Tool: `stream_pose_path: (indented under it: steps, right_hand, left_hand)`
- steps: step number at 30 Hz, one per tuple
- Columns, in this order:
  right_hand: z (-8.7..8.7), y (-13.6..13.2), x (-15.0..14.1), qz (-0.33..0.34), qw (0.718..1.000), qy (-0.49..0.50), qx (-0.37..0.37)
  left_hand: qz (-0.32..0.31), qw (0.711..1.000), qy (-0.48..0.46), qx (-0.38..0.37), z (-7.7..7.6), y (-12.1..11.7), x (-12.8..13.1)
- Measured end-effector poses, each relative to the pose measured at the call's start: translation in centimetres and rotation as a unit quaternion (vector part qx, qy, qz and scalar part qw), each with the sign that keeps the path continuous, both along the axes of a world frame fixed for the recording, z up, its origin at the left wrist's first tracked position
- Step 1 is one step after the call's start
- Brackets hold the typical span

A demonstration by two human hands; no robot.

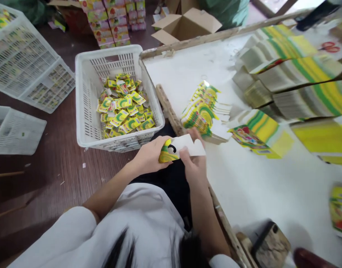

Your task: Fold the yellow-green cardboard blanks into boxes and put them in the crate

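A small yellow-green carton (168,155) with a white flap standing out to the right is held between my hands above my lap. My left hand (152,155) is wrapped round the printed end. The fingers of my right hand (195,163) close on the white flap, thumb on top. Just beyond them, on the table, lies a fanned stack of small flat cartons (201,109) with white flaps. To the left, a white plastic basket (81,96) contains many small yellow packs (126,108).
The white table (243,186) has a wooden edge and bears bundles of flat printed cards (307,100), red scissors (329,47) and a phone (272,245). More white crates (23,59) stand at left. An open cardboard box (184,26) and stacked pink boxes (109,22) are behind.
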State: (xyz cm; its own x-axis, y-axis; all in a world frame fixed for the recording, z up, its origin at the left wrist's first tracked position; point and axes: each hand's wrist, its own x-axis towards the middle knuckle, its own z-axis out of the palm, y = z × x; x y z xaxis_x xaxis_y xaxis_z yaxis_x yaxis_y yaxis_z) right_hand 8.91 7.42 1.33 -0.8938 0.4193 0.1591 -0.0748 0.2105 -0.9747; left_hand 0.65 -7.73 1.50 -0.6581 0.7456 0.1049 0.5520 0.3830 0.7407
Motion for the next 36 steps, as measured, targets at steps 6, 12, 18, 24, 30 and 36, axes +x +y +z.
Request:
stream_pose_path:
  steps: [6, 12, 18, 24, 30, 36]
  right_hand:
    - [-0.6, -0.3, -0.9, 0.187, 0.922, -0.137, -0.310]
    - [-1.0, -0.6, -0.5, 0.132, 0.975, -0.036, -0.173]
    - [-1.0, -0.2, -0.2, 0.083, 0.988, -0.023, 0.126]
    - [-1.7, 1.1, -0.5, 0.089, 0.986, -0.030, 0.141]
    - [-0.8, 2.6, -0.5, 0.137, 0.975, -0.041, 0.168]
    - [-0.5, 1.1, -0.9, 0.085, 0.985, -0.028, 0.150]
  left_hand:
    - [-0.044, 0.997, 0.038, 0.056, -0.3, 0.1, 0.6]
    - [-0.020, 0.999, -0.036, -0.009, -0.5, 0.1, -0.1]
    - [0.040, 0.999, 0.012, 0.032, -1.3, 0.3, -1.1]
    - [0.055, 0.995, 0.077, -0.012, -1.1, -0.9, -2.0]
    - [0.053, 0.996, 0.074, -0.012, -0.9, -1.3, -2.0]
    - [0.053, 0.992, 0.114, -0.001, -0.5, -0.8, -1.6]
